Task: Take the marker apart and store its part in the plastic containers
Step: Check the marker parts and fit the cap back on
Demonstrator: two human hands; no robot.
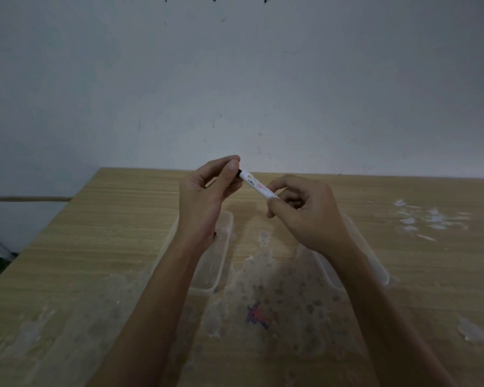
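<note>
Midair, a white marker (259, 186) pinched at both ends: left hand (207, 196) with grip closed on the dark upper tip, right hand (305, 210) with grip closed on the lower end. Red lettering along the barrel ending in "RD", small black print beside it too fine to read. Below each grip, a clear plastic container (215, 263) and a second container (375, 263) on the scuffed wood-grain worktop (95, 233). Nearer than both grips, a red-and-blue scribble (259, 315). Beyond, a pale blemished wall (235, 79).
</note>
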